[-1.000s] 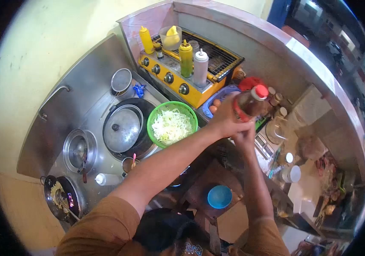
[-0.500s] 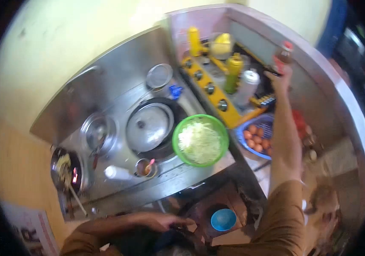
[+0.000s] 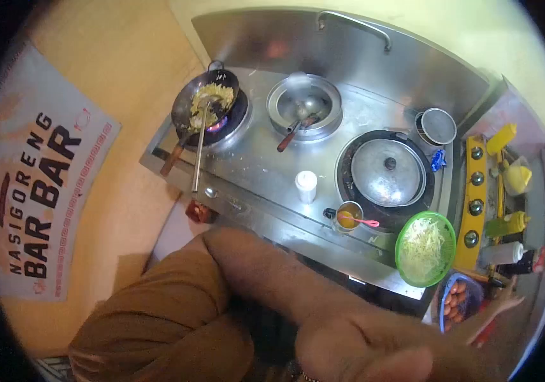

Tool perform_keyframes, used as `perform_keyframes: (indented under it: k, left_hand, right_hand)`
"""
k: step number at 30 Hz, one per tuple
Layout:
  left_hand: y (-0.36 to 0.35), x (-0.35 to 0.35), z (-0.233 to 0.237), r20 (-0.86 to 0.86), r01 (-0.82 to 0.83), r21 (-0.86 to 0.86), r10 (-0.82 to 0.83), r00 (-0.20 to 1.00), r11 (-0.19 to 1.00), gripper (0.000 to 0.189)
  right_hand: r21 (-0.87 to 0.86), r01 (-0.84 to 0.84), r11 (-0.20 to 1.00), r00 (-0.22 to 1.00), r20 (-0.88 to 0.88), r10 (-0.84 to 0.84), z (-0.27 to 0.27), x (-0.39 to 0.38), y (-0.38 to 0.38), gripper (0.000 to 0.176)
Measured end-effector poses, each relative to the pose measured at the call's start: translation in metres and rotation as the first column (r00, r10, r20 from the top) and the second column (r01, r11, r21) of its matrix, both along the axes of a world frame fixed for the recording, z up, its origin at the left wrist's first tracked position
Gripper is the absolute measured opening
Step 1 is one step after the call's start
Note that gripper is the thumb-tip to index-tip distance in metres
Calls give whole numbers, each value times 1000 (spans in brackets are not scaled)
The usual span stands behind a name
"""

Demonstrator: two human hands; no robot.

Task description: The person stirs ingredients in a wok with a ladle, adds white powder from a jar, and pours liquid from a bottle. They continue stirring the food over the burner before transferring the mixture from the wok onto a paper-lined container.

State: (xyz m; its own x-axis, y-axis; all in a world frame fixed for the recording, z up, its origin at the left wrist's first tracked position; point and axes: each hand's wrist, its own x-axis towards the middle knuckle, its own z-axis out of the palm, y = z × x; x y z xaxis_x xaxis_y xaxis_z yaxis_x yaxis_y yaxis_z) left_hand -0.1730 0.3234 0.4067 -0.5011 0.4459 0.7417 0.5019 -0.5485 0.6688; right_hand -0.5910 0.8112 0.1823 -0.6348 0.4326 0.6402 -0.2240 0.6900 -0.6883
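My right hand is at the far right with its fingers apart and nothing in it, just below a dark bottle with a red label. A white-capped squeeze bottle lies close by. My left hand looms large and blurred at the bottom, near the camera; its fingers cannot be made out clearly. A wok with yellowish food and a long-handled ladle sits over a lit burner at the upper left.
On the steel counter are a lidded pan, a metal bowl, a white bottle, a cup with a pink spoon and a green basket of shredded vegetable. A blue basket holds several eggs.
The view has swung left, bringing the wok and banner further in. My right hand has let go of the red-capped bottle. My left hand has come up closer to the camera.
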Motion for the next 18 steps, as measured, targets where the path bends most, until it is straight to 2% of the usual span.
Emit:
perform_keyframes:
  k: [1,2,3,5,6,8,9,10,11,12,14,17,18]
  left_hand:
    - [-4,7,4,-34,-4,21,4,999,1000,87]
    - [-11,16,7,-57,-10,36,12,998,999,88]
    - [-17,27,10,-72,-12,46,15,997,999,88]
    - [-35,51,14,-75,-12,65,17,997,998,89]
    - [-46,64,17,-80,-5,78,12,997,997,90]
    - [-67,98,20,-88,19,85,-12,996,996,91]
    - [-81,114,20,-84,24,89,-17,996,996,92]
    - [-93,134,22,-80,22,94,-14,997,995,92]
    - [-106,154,23,-73,20,98,-13,997,995,93]
    - [-121,175,24,-70,20,104,-13,997,994,94]
    - [-155,219,26,-65,27,98,-21,998,995,95]
    - [-217,288,19,1,4,48,-4,1000,999,97]
    - [-241,312,13,41,-11,22,10,999,1000,97]
  right_hand:
    - [-180,-50,982,998,-53,41,6,58,-35,66]
    - [-105,-213,971,974,-100,203,23,116,-84,61]
    - [-109,-306,946,951,-81,299,28,166,-133,57]
    - [-208,-462,862,876,44,480,20,277,-245,51]
    - [-262,-546,796,800,117,588,16,326,-299,49]
    - [-334,-694,638,594,235,769,12,411,-402,47]
    - [-366,-809,461,342,344,874,35,446,-463,53]
    - [-455,-858,239,150,223,963,21,480,-513,61]
    - [-422,-898,123,-12,302,953,23,508,-555,70]
    - [-355,-934,27,-120,385,915,38,528,-599,78]
    - [-232,-963,-134,-233,472,851,30,562,-673,97]
    - [-186,-981,-52,-169,696,698,13,610,-758,112]
    - [-187,-982,-20,-152,729,667,3,623,-776,111]
